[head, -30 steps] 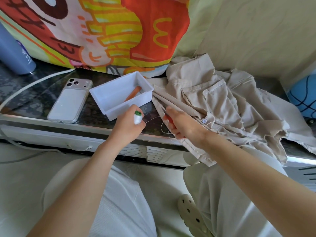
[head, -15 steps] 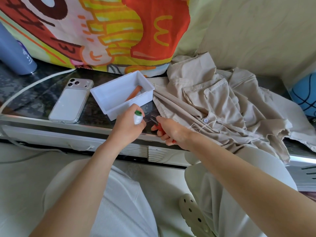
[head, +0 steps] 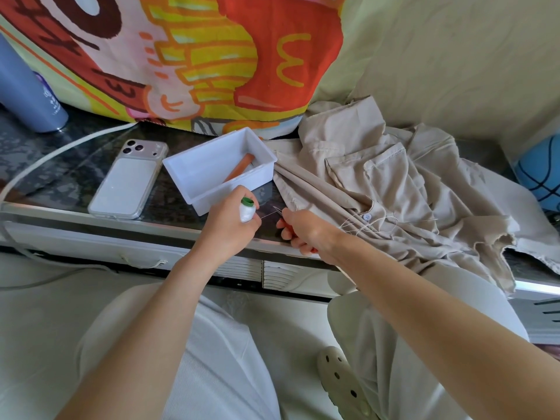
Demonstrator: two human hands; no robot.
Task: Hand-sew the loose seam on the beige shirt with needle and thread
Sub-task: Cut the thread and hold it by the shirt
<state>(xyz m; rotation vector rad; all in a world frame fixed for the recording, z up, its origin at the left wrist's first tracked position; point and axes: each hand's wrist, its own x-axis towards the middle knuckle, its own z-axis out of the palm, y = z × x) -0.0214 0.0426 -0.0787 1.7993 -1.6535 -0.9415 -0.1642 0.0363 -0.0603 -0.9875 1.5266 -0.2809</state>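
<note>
The beige shirt (head: 394, 189) lies crumpled on the dark stone ledge (head: 60, 165), with a white button and loose pale threads (head: 368, 221) near its middle. My left hand (head: 230, 225) grips a white thread spool (head: 247, 210) with a green cap. A thin thread runs from the spool toward my right hand (head: 303, 230). That hand is closed on small red-handled scissors (head: 280, 212), whose metal tips point at the thread just right of the spool. I cannot make out a needle.
A white plastic box (head: 197, 189) holding an orange stick stands left of the shirt. A phone (head: 128, 180) lies face down farther left, beside a white cable and a blue bottle (head: 27, 95). A printed cushion fills the back. A blue ball (head: 539, 174) sits far right.
My right hand has come off the shirt and moved left and down to the ledge's edge, bringing the scissor tips up to the thread by the spool. My left hand stayed put.
</note>
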